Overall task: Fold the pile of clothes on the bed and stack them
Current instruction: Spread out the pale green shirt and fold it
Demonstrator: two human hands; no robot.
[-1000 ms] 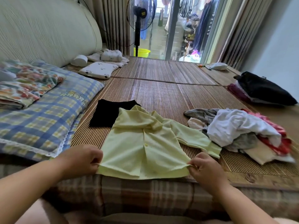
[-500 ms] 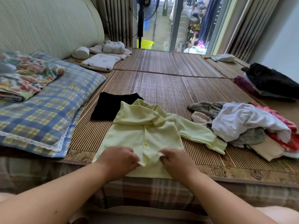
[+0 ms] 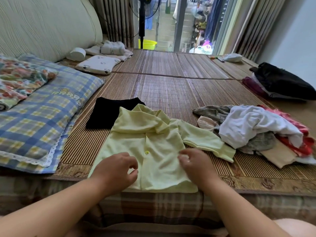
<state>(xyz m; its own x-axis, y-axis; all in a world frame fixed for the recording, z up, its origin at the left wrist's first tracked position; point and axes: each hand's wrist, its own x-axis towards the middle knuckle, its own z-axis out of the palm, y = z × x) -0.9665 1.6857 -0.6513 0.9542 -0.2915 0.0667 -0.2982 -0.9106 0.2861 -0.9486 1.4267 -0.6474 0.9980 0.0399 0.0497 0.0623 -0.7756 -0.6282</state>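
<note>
A pale yellow button-front shirt (image 3: 150, 146) lies flat, front up, on the bamboo mat (image 3: 171, 93) at the bed's near edge, its right sleeve stretched toward the pile. My left hand (image 3: 118, 170) and my right hand (image 3: 196, 165) sit over its lower front, either side of the button line, fingers loosely curled, fingertips at the fabric and no fold held. A folded black garment (image 3: 106, 113) lies just behind the shirt, partly under its collar. The unfolded pile of clothes (image 3: 256, 132), white, grey and red, sits to the right.
A blue plaid pillow (image 3: 42, 115) and a floral blanket (image 3: 18, 79) fill the left side. Far back lie a small white pillow (image 3: 99, 65), a paper roll (image 3: 77, 53) and folded cloths. A black bundle (image 3: 282, 82) rests at the far right. A fan (image 3: 142, 23) stands beyond the bed.
My hands moved from the shirt's bottom corners to its middle, pinched the front edges together, and now have let go and drawn slightly apart. The shirt front lies shut and smoother.
</note>
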